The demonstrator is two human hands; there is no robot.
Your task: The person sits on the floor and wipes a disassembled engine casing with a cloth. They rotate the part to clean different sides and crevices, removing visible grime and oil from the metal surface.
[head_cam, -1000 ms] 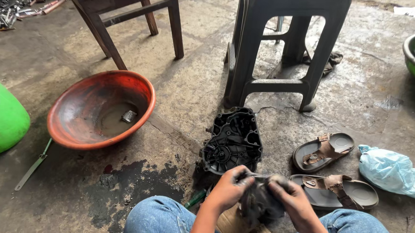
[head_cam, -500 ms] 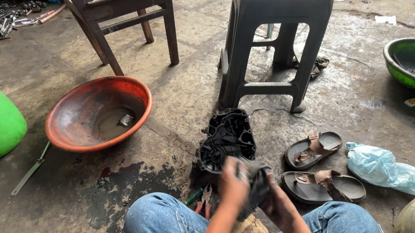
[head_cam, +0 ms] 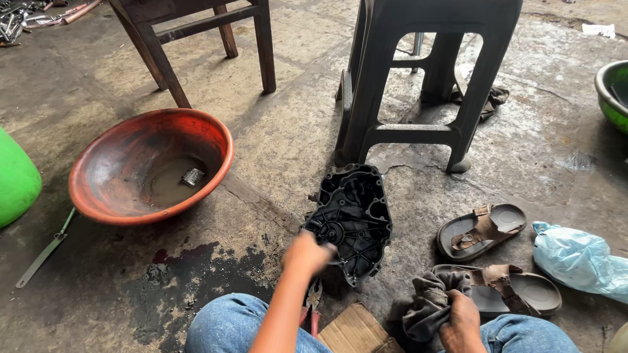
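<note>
We see the left hand (head_cam: 308, 254) closed on the near edge of the black engine cover (head_cam: 351, 219) lying on the floor (head_cam: 287, 146), and the right hand (head_cam: 460, 318) gripping a dark rag (head_cam: 426, 307) beside the sandals (head_cam: 500, 286).

Black cast engine cover (head_cam: 353, 219), ribbed inner side up, flat on stained concrete floor at centre, near edge under left hand (head_cam: 308, 252), dark grey crumpled rag (head_cam: 430, 303), bunched, held in right hand (head_cam: 460, 320), near right
</note>
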